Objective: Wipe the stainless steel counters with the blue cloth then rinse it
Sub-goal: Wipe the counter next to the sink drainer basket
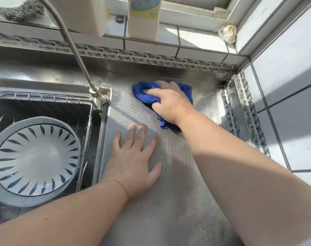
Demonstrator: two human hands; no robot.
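The blue cloth [145, 94] lies bunched on the stainless steel counter [183, 183], toward its far end near the back wall. My right hand [170, 103] presses down on the cloth and grips it, covering its middle. My left hand [135, 162] rests flat on the counter with fingers spread, nearer to me and just right of the sink's edge. It holds nothing.
The sink [96, 139] on the left holds a wire rack and a white plate [35, 160] with blue leaf marks. A steel tap [76, 55] arches over it. Bottles [144, 16] and a steel scourer [21, 11] stand on the tiled ledge. Tiled walls close the counter's back and right.
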